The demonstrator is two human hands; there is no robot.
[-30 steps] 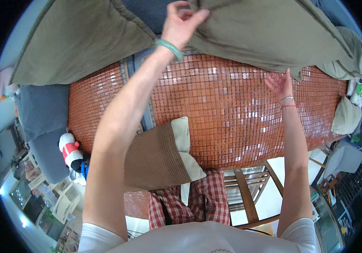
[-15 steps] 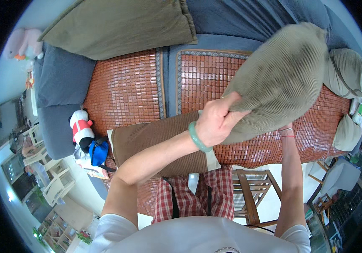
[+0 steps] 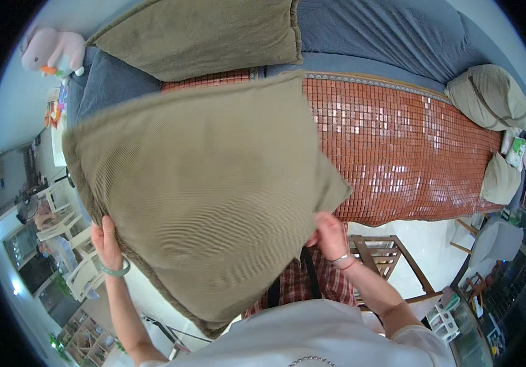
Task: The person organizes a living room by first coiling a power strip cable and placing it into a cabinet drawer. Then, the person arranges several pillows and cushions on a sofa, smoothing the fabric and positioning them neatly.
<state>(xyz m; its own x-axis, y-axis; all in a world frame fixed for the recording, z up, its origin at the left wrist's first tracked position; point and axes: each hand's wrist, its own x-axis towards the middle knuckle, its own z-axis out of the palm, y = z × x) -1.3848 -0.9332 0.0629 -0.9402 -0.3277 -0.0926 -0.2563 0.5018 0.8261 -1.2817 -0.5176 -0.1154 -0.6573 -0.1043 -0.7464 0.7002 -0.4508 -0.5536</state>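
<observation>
Over the left part of the glossy red-brown tiled mat, a square olive ribbed-fabric cushion; left hand and right hand clamp fingers on its opposite edges; probably light, soft, best held by seams; half a second earlier, it hung over the mat's right part

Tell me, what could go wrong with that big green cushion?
The green cushion might slip, because the left grip and right grip are only at its edges. It also hides part of the reddish-brown mat, so it could bump something unseen.
</observation>
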